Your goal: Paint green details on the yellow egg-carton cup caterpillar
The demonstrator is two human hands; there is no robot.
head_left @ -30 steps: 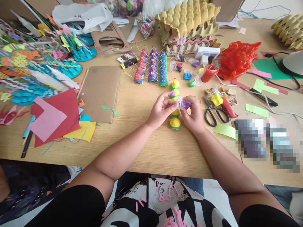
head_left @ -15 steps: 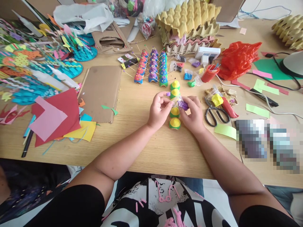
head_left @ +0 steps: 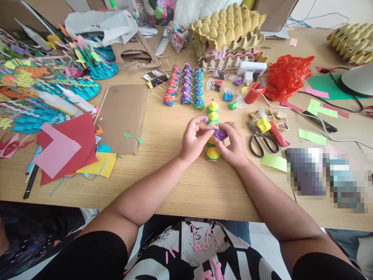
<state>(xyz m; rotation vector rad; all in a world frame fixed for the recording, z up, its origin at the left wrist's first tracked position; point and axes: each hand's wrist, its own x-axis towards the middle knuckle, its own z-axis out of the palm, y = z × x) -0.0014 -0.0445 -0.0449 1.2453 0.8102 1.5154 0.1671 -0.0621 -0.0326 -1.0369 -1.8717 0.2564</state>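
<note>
Both hands meet over a row of egg-carton cups (head_left: pixel 212 154) covered in green and yellow clay. Between them is a small clear bag of purple clay (head_left: pixel 220 134). My right hand (head_left: pixel 233 144) is closed on the bag's purple end. My left hand (head_left: pixel 194 140) pinches the clear plastic end, and a little lump of purple clay (head_left: pixel 205 119) sits at its fingertips. The middle of the cup row is partly hidden by the hands and the bag. Beyond stand three finished-looking carton strips in red-blue (head_left: pixel 171 86), purple (head_left: pixel 186 83) and blue-green (head_left: pixel 198 87), with pins stuck in.
Black-handled scissors (head_left: pixel 264 144) and a red-handled tool (head_left: pixel 279 134) lie to the right. Behind are a red cup (head_left: pixel 254 93), a red plastic bag (head_left: pixel 290 77) and stacked egg trays (head_left: pixel 227 31). Cardboard (head_left: pixel 122 116) and coloured paper (head_left: pixel 68 147) lie left.
The hands have drawn slightly closer together, and the purple bag now lies flatter and further left between them. The whole view has shifted a little.
</note>
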